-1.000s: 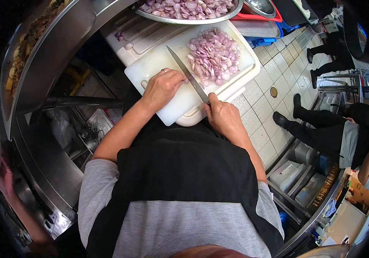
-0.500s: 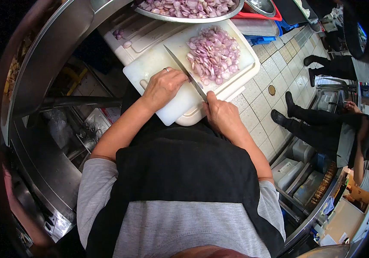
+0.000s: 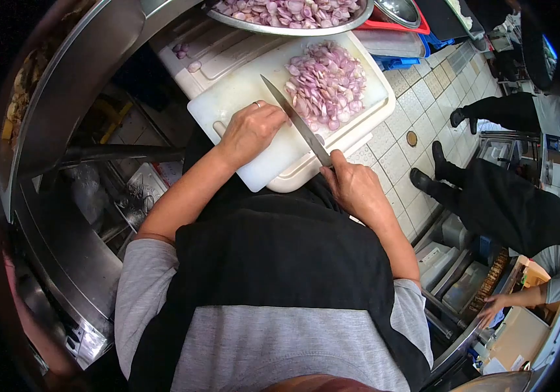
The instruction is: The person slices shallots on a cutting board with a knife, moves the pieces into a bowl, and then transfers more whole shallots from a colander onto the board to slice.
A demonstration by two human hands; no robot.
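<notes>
My right hand [image 3: 357, 189] is wrapped round the handle of a kitchen knife [image 3: 303, 127], whose blade slants up and left across the white cutting board [image 3: 231, 104]. Just left of the blade, my left hand [image 3: 252, 132] rests on the board with fingers curled in and a ring on one of them. Whatever those fingertips pinch is hidden beneath them. Right of the blade lies a heap of sliced shallots [image 3: 325, 85], pale purple and white. The board sits on a cream plastic lid [image 3: 384, 112].
Beyond the board stands a metal bowl [image 3: 293, 29] full of sliced shallots. A few small shallots [image 3: 193, 66] lie on the lid. A steel counter [image 3: 71, 85] curves along the left. On the right, co-workers in dark clothes [image 3: 502, 202] stand on the tiled floor [image 3: 391, 140].
The knife and my right hand have moved right and slightly down, away from my left fingertips. My left hand has barely shifted. A co-worker on the right has extended an arm toward the counter.
</notes>
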